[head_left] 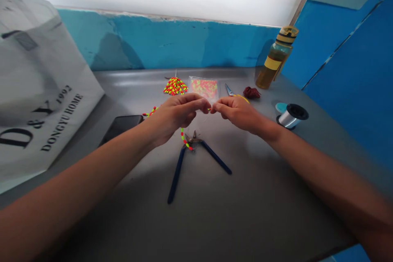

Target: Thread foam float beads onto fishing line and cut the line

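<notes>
L hand [175,116] & R hand [236,114] both pinching, thumbs & fingers pressed together, tips almost meeting over grey table [260,217]. Between them a tiny yellow bit of beaded line [184,139], pinched section running approx. L–R, too small to see more. Line's red & yellow-green beads show on both sides of L hand: one run heads out L toward phone [121,128], other drops toward viewer, ending at head of snips [196,159]. Snips: navy handles spread, pointing toward person, head pointing away. R hand nearest small scissors [229,89], tips angled up-L, & crumpled red item [251,92]. Further R, spool of clear line [291,116] on teal disc [280,107]. Ahead, heap of beads [175,86] & clear packet of beads [204,88]. Amber bottle [274,59], yellow bands, leaning on blue wall [168,45]; no legible label. White bag [39,86] far L reads "D&Y 1992 DONGYU HOME".
</notes>
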Available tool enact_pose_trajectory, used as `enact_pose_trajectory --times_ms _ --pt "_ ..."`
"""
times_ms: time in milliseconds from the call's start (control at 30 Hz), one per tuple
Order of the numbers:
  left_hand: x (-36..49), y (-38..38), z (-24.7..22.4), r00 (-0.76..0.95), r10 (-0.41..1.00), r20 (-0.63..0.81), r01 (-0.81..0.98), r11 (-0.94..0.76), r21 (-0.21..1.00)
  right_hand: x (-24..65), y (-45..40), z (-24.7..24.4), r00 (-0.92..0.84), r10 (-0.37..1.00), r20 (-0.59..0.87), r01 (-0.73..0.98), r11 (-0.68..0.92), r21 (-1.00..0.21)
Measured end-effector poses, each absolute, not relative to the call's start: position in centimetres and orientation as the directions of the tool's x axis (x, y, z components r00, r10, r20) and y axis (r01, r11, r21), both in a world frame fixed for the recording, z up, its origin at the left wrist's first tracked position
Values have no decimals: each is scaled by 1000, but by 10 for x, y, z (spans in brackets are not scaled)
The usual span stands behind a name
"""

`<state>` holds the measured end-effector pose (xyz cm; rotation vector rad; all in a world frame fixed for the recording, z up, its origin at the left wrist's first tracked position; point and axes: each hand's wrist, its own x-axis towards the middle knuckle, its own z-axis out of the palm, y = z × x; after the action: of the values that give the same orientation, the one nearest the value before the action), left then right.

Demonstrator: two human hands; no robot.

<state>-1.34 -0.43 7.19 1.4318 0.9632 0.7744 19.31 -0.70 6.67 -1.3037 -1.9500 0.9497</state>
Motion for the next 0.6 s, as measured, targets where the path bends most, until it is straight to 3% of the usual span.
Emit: enact_pose_trajectory --times_ms 233,400,467,533,600 --pt "-9 -8 71 438 896 -66 43 53 998 198 -5 67 -499 863 -72 548 250 -798" --pt "-8 -8 65 435 898 -65 80 34 996 217 0 87 -571 815 -98 590 325 -739" --pt "-7 -8 63 435 898 -68 118 18 993 231 8 94 -366 930 14 744 302 -596" --pt "-7 -8 62 440 894 -83 150 18 988 243 16 93 -144 980 138 910 186 -371" --pt "-6 -9 62 439 893 -98 169 25 985 251 22 87 -52 995 91 984 66 -165"
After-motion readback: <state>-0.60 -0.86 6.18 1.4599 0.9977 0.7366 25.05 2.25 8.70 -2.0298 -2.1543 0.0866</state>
